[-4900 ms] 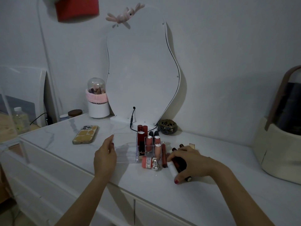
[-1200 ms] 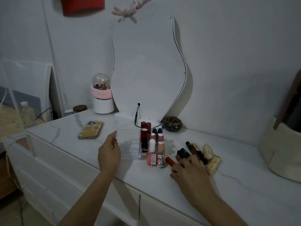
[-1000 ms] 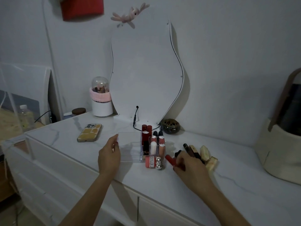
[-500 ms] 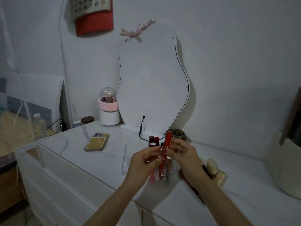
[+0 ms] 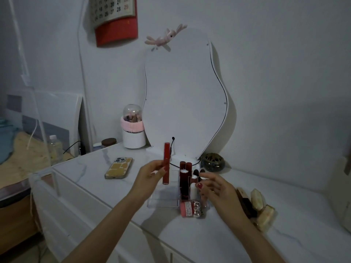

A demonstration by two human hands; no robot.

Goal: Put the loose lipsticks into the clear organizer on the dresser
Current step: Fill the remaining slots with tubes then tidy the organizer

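My left hand [image 5: 149,177] pinches a long red lipstick tube [image 5: 166,164] upright, above the left part of the clear organizer [image 5: 161,203] on the white dresser [image 5: 91,168]. The organizer's right compartments hold several upright lipsticks [image 5: 185,175]. My right hand [image 5: 218,188] hovers over those, fingers relaxed and holding nothing. A pink tube [image 5: 187,208] and a silver one lie at the organizer's front. Loose dark and cream lipsticks [image 5: 256,204] lie on the dresser to the right of my right hand.
A phone [image 5: 118,168] lies at the left of the dresser top. Behind the organizer stand a wavy mirror [image 5: 182,95], a white domed jar [image 5: 133,130] and a dark round dish [image 5: 212,162]. A beige container is at the far right edge.
The red tube has passed from my right hand to my left, which now lifts it leftward above the organizer. My right hand has let go and dropped over the stored lipsticks.
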